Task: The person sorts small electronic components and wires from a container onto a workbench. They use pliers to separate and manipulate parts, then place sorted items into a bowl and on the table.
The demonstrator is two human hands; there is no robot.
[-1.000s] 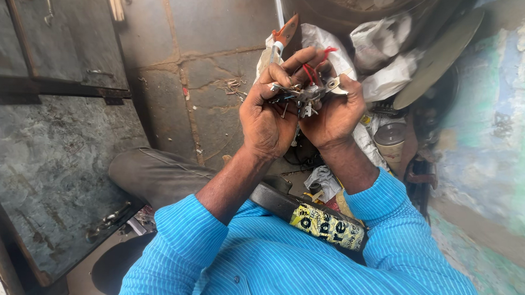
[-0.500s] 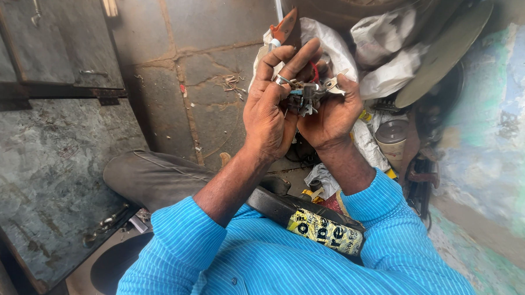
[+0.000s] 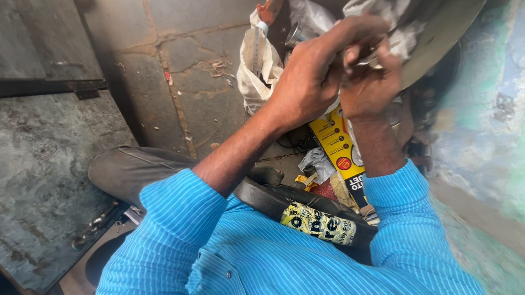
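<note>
Metal part (image 3: 370, 59) pinched between left hand (image 3: 311, 79) and right hand (image 3: 372, 90), upper centre; fitting underway, steady grip needed.

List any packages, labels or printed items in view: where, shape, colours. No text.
Yellow flat package: on the floor below the hands, long rectangle, black print, red round mark.
Yellow-and-black label: on the dark curved object in the lap, crumpled strip.
White plastic bag: left of the left hand, bulging, dusty.
No screens or signs.
</note>
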